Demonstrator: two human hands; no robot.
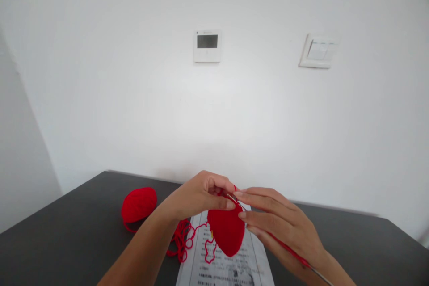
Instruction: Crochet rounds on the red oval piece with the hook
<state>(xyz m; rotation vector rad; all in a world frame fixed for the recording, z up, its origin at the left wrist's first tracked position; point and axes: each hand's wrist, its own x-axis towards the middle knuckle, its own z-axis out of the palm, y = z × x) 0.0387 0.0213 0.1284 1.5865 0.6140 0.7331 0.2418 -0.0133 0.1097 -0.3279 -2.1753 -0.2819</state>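
A red crocheted piece (228, 232) hangs from my left hand (209, 192), whose thumb and fingers pinch its upper edge. A loop of red yarn runs up by the left index finger. My right hand (284, 223) is closed on a crochet hook (290, 250) with a red handle and metal shaft. The hook's tip is at the top edge of the red piece, between the two hands. A small yellow item (212, 233) shows at the piece's left side.
On the dark table (83, 219) lie a red yarn ball (139, 205), loose tangled yarn (182, 239) and a printed sheet (224, 272) under the hands. A thermostat panel (207, 46) and a switch (318, 50) are on the white wall behind.
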